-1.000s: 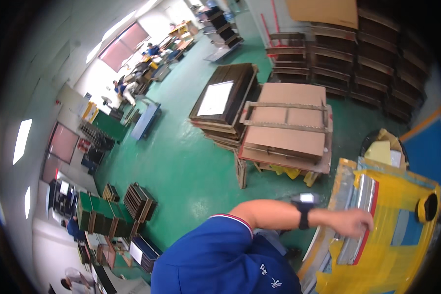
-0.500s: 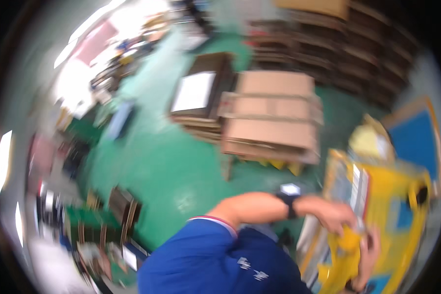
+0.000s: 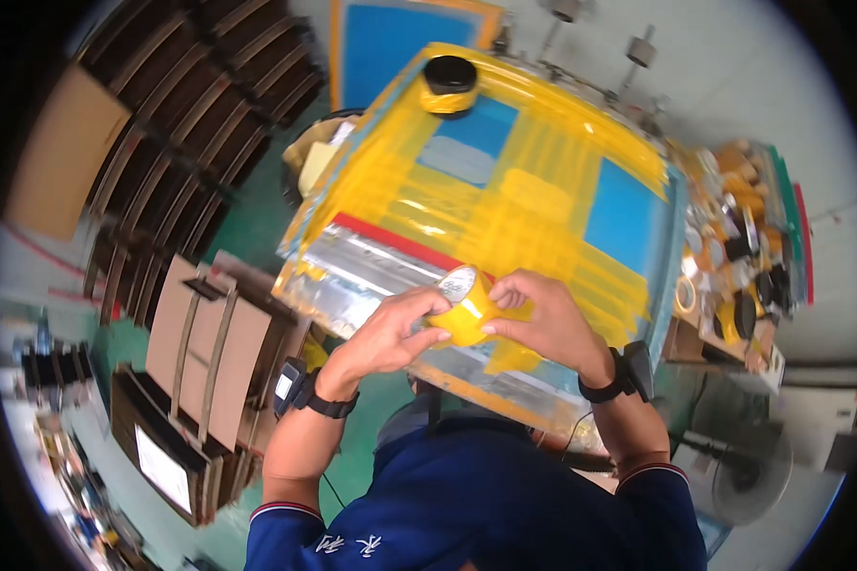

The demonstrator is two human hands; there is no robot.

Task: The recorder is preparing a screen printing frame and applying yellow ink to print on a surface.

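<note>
To the left, a silver bar with a red edge (image 3: 364, 255) lies flat on the yellow-taped board (image 3: 541, 262). Your left hand (image 3: 390, 335) has thumb and fingers closed on the tape roll (image 3: 468, 319), probably to steady it above the board's near edge. The roll tilts, its open end facing up and leftward, its core axis slanting down to the right. Your right hand (image 3: 554, 322) nearly pinches at the roll's right side; whether it grips the loose end, you cannot tell.

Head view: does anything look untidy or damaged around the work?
The pile of tape rolls at right looks untidy: they lie jumbled at different angles. The held yellow tape roll shows no clear damage.
</note>
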